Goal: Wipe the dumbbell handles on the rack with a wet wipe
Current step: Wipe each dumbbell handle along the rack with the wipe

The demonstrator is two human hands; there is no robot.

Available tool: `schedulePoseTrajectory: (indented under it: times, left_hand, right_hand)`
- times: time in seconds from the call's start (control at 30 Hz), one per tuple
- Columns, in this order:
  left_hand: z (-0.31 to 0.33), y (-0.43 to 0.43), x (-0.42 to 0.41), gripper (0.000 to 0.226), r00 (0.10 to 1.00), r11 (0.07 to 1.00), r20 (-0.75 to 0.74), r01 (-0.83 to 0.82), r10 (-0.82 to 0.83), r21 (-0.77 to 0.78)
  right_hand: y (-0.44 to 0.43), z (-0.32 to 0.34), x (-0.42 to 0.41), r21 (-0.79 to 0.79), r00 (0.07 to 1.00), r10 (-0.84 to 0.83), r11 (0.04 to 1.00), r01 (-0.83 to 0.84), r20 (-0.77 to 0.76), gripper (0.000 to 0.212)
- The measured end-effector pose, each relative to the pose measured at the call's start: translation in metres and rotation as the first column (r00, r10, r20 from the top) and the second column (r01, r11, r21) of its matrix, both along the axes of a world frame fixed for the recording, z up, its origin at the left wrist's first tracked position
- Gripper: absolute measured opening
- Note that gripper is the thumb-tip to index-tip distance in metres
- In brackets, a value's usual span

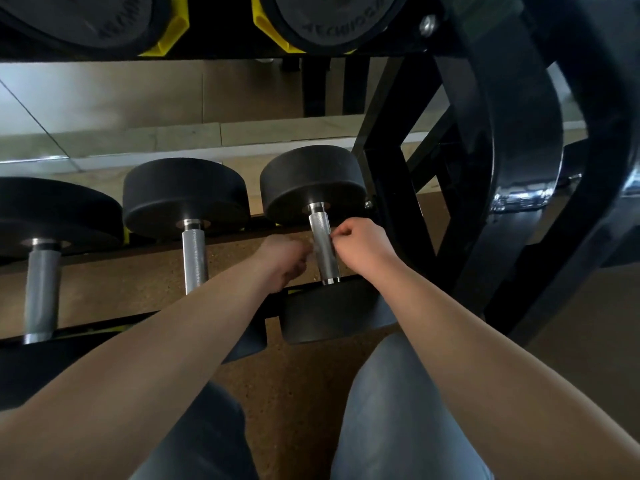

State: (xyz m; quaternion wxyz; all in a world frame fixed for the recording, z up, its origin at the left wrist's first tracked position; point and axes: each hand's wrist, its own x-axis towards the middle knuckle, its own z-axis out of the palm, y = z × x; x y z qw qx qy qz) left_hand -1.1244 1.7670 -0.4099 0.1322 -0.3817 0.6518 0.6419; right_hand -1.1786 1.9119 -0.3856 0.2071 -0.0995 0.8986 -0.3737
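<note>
Head view:

1. Rack (388, 188): black steel frame. Its lower tier carries three dumbbells side by side, and yellow cradles (169, 32) on the upper tier hold larger ones.
2. Right-most dumbbell (311, 181): it rests on the lower tier beside the frame upright. Its knurled handle (323, 249) runs from the far black head down to the near head.
3. My left hand (284, 261): the fingers are curled, and the knuckles sit against the left side of that handle, about mid-length.
4. My right hand (360, 245): it is closed into a loose fist, with the fingertips touching the right side of the same handle. The two hands flank the handle and are separated only by it.
5. Wet wipe: I cannot make it out between the fingers, so I cannot tell whether either hand is pinching it.
6. Middle handle (195, 258) and left handle (41, 292): both are untouched.
7. My knees (398, 393), in grey trousers, are above the brown floor (294, 375).
</note>
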Motion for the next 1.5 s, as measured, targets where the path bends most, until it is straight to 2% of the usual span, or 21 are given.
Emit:
schedulePoseTrajectory:
  times: [0.07,0.1,0.17,0.23,0.27,0.3,0.37,0.43,0.5,0.53,0.57,0.6,0.67,0.7,0.73,0.9,1.0,1.1,1.17,1.37,1.5]
  left_hand:
    - [0.001,-0.003,-0.003,0.009,0.991,0.995,-0.094,-0.087,0.092,0.055]
    - [0.003,-0.004,-0.002,0.010,0.994,0.999,-0.094,-0.044,0.047,0.031]
    - [0.006,-0.004,0.005,0.011,0.971,0.967,0.056,0.236,-0.232,-0.093]
    - [0.004,-0.004,0.011,0.017,0.832,0.828,0.248,0.540,-0.496,-0.154]
    - [0.002,-0.005,0.012,0.019,0.794,0.797,0.282,0.588,-0.538,-0.135]
    - [0.001,-0.005,0.010,0.020,0.791,0.803,0.284,0.587,-0.541,-0.105]
    - [0.001,0.000,0.002,0.018,0.868,0.885,0.230,0.462,-0.439,-0.055]
    - [-0.002,0.004,-0.008,0.020,0.983,0.986,0.081,0.164,-0.162,-0.013]
    - [-0.006,0.004,-0.015,0.029,0.999,0.999,-0.044,-0.018,0.020,0.043]
    - [-0.006,0.004,-0.015,0.032,0.997,0.999,-0.064,0.035,-0.033,0.025]
    - [-0.005,0.003,-0.012,0.031,0.983,0.983,-0.044,0.178,-0.179,-0.035]
    - [-0.001,0.002,-0.006,0.025,0.922,0.914,0.028,0.386,-0.386,-0.123]
    - [0.006,0.001,0.002,0.018,0.674,0.618,0.261,0.739,-0.692,-0.269]
    - [0.006,0.000,0.003,0.018,0.593,0.512,0.328,0.803,-0.736,-0.303]
    - [0.008,-0.002,0.004,0.015,0.570,0.477,0.349,0.818,-0.744,-0.322]
    - [0.011,-0.025,0.025,0.016,0.771,0.683,0.228,0.634,-0.595,-0.363]
    - [0.025,-0.045,0.041,0.014,0.865,0.787,0.041,0.475,-0.501,-0.394]
    - [0.043,-0.062,0.065,0.023,0.899,0.855,-0.106,0.361,-0.426,-0.373]
    - [0.052,-0.074,0.083,0.025,0.922,0.889,-0.161,0.275,-0.351,-0.366]
    - [0.062,-0.111,0.136,0.012,0.944,0.920,-0.257,0.098,-0.206,-0.379]
    - [0.058,-0.132,0.158,0.015,0.960,0.942,-0.262,0.005,-0.098,-0.334]
  right_hand:
    - [-0.001,0.001,0.000,0.003,1.000,-0.001,1.000,0.001,0.000,0.013]
    - [-0.001,0.001,0.000,0.005,1.000,-0.003,1.000,0.003,0.001,0.013]
    - [-0.001,0.001,0.001,0.008,1.000,-0.007,1.000,0.007,0.000,0.014]
    - [0.000,0.002,0.001,0.013,1.000,-0.004,1.000,0.004,-0.003,0.015]
    - [0.000,0.002,0.002,0.017,1.000,-0.001,1.000,0.001,-0.003,0.016]
    - [0.000,0.002,0.002,0.020,1.000,0.001,1.000,-0.001,-0.002,0.016]
    - [0.001,0.003,0.003,0.015,1.000,0.000,1.000,0.000,-0.001,0.015]
    - [0.002,0.003,0.004,0.010,1.000,-0.002,1.000,0.002,0.002,0.014]
    - [0.002,0.002,0.005,0.008,1.000,-0.005,1.000,0.006,-0.002,0.015]
    - [0.002,0.002,0.005,0.006,1.000,-0.010,1.000,0.010,-0.006,0.016]
    - [0.003,0.002,0.005,0.007,1.000,-0.012,1.000,0.012,-0.008,0.016]
    - [0.003,0.002,0.005,0.013,1.000,-0.009,1.000,0.009,-0.009,0.017]
    - [0.003,0.002,0.004,0.028,1.000,0.000,1.000,0.001,-0.013,0.019]
    - [0.003,0.003,0.004,0.034,1.000,0.000,0.999,0.000,-0.013,0.020]
    - [0.002,0.003,0.005,0.039,1.000,0.002,0.999,-0.001,-0.012,0.020]
    - [0.001,0.011,0.011,0.038,0.994,0.065,0.997,-0.062,-0.088,0.022]
    - [-0.003,0.017,0.021,0.055,0.963,0.242,0.970,-0.237,-0.122,0.023]
    - [-0.016,0.027,0.040,0.085,0.889,0.431,0.902,-0.423,-0.151,0.038]
    - [-0.033,0.032,0.055,0.047,0.858,0.469,0.881,-0.470,-0.207,0.045]
    - [-0.098,0.035,0.094,-0.111,0.875,0.396,0.891,-0.439,-0.279,0.034]
    - [-0.130,0.031,0.106,-0.122,0.899,0.339,0.916,-0.383,-0.276,0.024]
